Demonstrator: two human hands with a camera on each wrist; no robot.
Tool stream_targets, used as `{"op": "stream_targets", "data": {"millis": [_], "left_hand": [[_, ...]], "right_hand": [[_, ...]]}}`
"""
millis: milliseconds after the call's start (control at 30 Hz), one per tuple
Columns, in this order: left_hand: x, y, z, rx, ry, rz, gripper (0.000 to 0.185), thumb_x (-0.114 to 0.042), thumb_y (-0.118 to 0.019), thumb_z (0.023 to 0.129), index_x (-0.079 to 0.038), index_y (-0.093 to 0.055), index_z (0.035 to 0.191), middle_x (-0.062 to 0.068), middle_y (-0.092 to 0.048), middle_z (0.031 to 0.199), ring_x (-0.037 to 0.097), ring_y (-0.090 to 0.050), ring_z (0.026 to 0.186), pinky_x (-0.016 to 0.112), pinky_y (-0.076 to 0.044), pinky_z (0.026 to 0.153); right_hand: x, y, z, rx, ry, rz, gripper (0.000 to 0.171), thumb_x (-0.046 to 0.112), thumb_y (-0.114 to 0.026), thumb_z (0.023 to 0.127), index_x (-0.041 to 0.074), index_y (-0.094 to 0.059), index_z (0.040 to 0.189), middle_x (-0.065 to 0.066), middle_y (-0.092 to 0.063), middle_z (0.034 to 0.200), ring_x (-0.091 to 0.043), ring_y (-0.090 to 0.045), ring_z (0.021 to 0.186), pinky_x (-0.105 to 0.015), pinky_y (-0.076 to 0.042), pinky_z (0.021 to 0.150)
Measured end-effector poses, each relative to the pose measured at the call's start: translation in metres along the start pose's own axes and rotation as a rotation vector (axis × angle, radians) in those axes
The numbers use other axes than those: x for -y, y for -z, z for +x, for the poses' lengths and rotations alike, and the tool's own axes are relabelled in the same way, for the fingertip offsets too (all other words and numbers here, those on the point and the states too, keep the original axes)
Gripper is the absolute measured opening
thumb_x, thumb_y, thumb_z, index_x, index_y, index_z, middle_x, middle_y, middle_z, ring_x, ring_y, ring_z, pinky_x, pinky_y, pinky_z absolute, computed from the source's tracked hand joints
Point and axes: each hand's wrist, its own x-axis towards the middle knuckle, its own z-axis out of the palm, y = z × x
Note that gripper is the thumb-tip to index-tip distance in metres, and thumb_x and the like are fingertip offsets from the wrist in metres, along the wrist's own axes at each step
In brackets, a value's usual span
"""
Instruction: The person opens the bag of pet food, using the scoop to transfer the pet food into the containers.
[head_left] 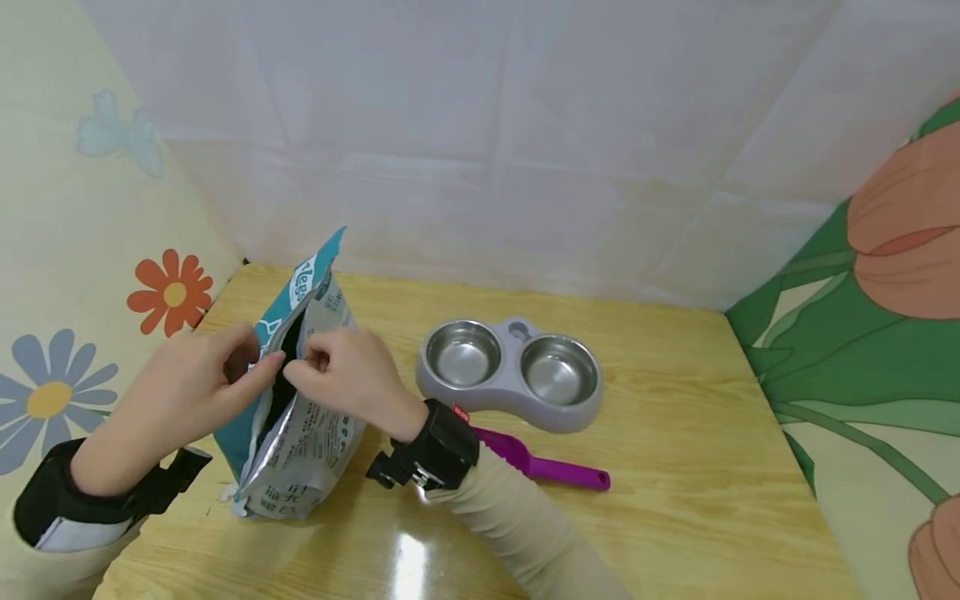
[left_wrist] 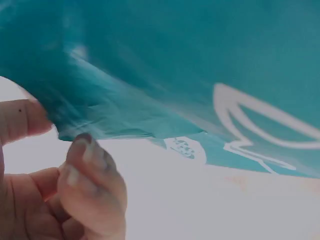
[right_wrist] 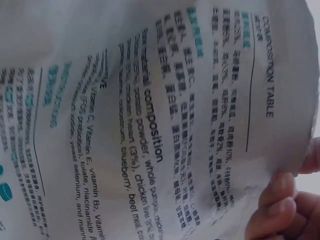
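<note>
The pet food bag [head_left: 300, 408] stands on the worktop [head_left: 675, 500]. The left hand [head_left: 198, 379] and right hand [head_left: 348, 375] pinch its top edges, pulling them apart. It's open now. Both steel bowls [head_left: 510, 367] look empty; the purple scoop [head_left: 540, 465] lies untouched.

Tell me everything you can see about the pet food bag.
The pet food bag stands upright on the wooden table, left of the double bowl. It looks like crinkly foil: teal front, white back printed with an ingredients table. Its top gapes open, dark inside. The left hand and right hand each pinch one edge of the mouth.
</note>
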Motion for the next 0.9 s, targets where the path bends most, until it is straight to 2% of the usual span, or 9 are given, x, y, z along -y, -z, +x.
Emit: {"op": "stream_targets", "data": {"millis": [167, 333, 567, 900], "left_hand": [[0.002, 0.000, 0.005, -0.006, -0.016, 0.012, 0.029, -0.008, -0.060, 0.080, -0.015, -0.041, 0.059, -0.011, -0.026, 0.048, 0.002, -0.024, 0.039, 0.021, -0.022, 0.038], [0.000, -0.002, 0.006, -0.058, -0.013, 0.062, 0.029, -0.006, -0.052, 0.077, -0.015, -0.038, 0.053, -0.009, -0.023, 0.046, 0.004, -0.021, 0.037, 0.021, -0.019, 0.036], [-0.001, -0.005, 0.005, -0.124, -0.029, 0.134, 0.026, -0.008, -0.050, 0.074, -0.014, -0.037, 0.051, -0.007, -0.023, 0.045, 0.006, -0.021, 0.036, 0.022, -0.018, 0.035], [0.008, -0.005, 0.003, -0.204, -0.056, 0.129, 0.028, -0.011, -0.046, 0.073, -0.016, -0.031, 0.050, -0.009, -0.020, 0.046, 0.006, -0.017, 0.037, 0.023, -0.014, 0.036]], "right_hand": [[-0.001, -0.002, 0.005, -0.008, 0.029, -0.020, 0.031, 0.012, -0.052, 0.079, 0.014, -0.035, 0.053, 0.005, -0.030, 0.047, -0.004, -0.028, 0.041, -0.014, -0.021, 0.043], [-0.002, 0.000, 0.004, -0.019, 0.062, -0.044, 0.034, 0.009, -0.053, 0.077, 0.014, -0.032, 0.051, 0.005, -0.028, 0.047, -0.004, -0.025, 0.042, -0.015, -0.018, 0.043], [-0.004, 0.004, -0.001, -0.031, 0.100, -0.071, 0.034, 0.008, -0.053, 0.076, 0.015, -0.033, 0.049, 0.006, -0.029, 0.046, -0.004, -0.026, 0.042, -0.015, -0.018, 0.043], [-0.012, 0.003, -0.008, -0.125, 0.151, -0.083, 0.034, 0.008, -0.053, 0.073, 0.016, -0.031, 0.047, 0.007, -0.029, 0.044, -0.002, -0.024, 0.041, -0.014, -0.016, 0.043]]}}
